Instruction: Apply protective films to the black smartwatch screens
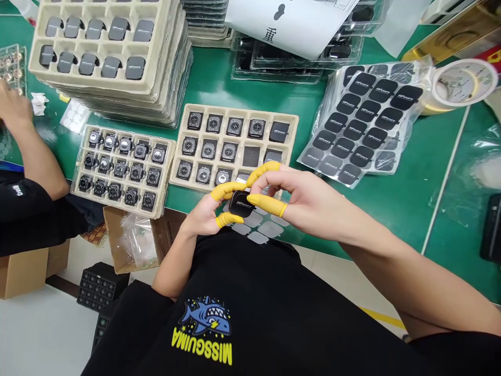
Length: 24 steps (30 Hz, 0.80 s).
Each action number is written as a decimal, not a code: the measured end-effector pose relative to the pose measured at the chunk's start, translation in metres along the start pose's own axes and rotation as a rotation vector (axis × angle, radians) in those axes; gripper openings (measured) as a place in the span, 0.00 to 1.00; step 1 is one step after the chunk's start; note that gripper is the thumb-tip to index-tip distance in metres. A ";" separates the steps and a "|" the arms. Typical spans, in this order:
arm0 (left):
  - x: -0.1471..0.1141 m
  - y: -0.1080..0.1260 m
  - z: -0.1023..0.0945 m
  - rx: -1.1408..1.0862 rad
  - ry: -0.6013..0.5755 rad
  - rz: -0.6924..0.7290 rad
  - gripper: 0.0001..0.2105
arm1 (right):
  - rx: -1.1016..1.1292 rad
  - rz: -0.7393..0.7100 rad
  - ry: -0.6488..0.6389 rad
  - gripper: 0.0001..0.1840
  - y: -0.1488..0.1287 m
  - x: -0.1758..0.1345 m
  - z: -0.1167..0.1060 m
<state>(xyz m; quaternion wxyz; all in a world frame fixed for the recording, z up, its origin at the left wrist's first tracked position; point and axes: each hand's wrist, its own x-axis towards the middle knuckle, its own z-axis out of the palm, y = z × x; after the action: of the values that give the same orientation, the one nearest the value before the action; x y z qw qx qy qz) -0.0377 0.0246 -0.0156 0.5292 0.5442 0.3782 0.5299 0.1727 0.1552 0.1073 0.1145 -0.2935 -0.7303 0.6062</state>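
Between my hands is a square black watch case (239,206) with rounded corners, its "HiFuture" face turned up. My left hand (205,213) grips it from the left, with yellow finger cots on thumb and forefinger. My right hand (303,201) also wears yellow cots; its thumb and a finger pinch at the case's right edge. Just beyond them lies a cream tray (242,146). Most of its compartments hold watch cases with the round sensor side up, and some at the right show black labelled faces. Clear film pieces (270,228) lie beneath my hands, partly covered.
Left of the tray stands another watch tray (166,183), with a tall tray stack (168,78) behind. Black label sheets (356,130) and tape rolls (464,83) lie at right. A printed paper (297,26) covers clear trays. A co-worker's arm (35,136) reaches in at left.
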 end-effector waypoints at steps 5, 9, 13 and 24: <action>-0.001 -0.002 0.000 -0.006 0.012 -0.030 0.38 | -0.008 -0.001 -0.002 0.09 0.001 0.000 0.000; -0.002 -0.002 0.001 -0.007 0.021 -0.063 0.38 | -0.015 0.000 0.009 0.09 0.005 -0.001 0.002; -0.002 -0.001 0.001 -0.006 0.020 -0.063 0.37 | -0.019 -0.003 0.010 0.09 0.007 -0.002 0.003; -0.001 0.002 -0.001 0.007 0.010 -0.050 0.35 | -0.021 -0.017 0.008 0.07 0.008 -0.003 0.003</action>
<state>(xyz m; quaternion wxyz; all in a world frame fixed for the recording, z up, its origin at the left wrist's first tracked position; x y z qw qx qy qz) -0.0390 0.0233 -0.0140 0.5384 0.5340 0.3962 0.5178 0.1754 0.1520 0.0998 0.1196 -0.2908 -0.7387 0.5963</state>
